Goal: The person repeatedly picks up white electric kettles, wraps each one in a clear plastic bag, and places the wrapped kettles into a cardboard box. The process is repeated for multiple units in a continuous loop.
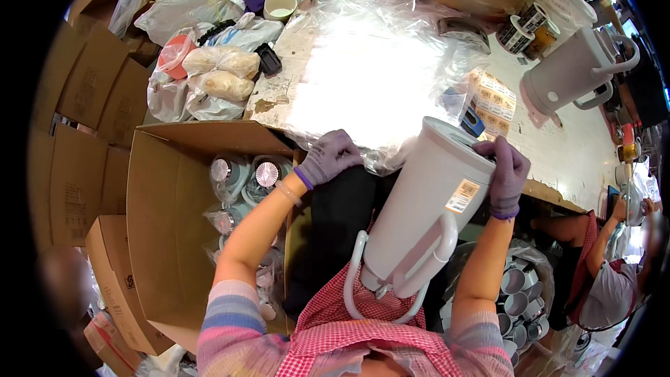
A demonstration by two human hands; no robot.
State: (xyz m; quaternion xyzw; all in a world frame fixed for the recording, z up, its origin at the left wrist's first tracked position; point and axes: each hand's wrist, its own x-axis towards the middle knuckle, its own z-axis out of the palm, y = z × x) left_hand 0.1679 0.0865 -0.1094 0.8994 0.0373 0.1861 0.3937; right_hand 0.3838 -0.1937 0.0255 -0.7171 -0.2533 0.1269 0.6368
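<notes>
A grey insulated jug leans across my lap with its base up and its handles toward me. An orange and white label sticks to its side. My right hand, in a purple-grey glove, grips the rim of the jug's base. In the same kind of glove, my left hand has its fingers closed at the near edge of the clear plastic bags piled on the table. Beyond my right hand lies a sheet of labels, with a blue cutter beside it.
At my left stands an open carton with wrapped jugs inside. A bag of grey cup-like parts sits at my right. Another grey jug stands on the table, near label rolls. A co-worker is at far right.
</notes>
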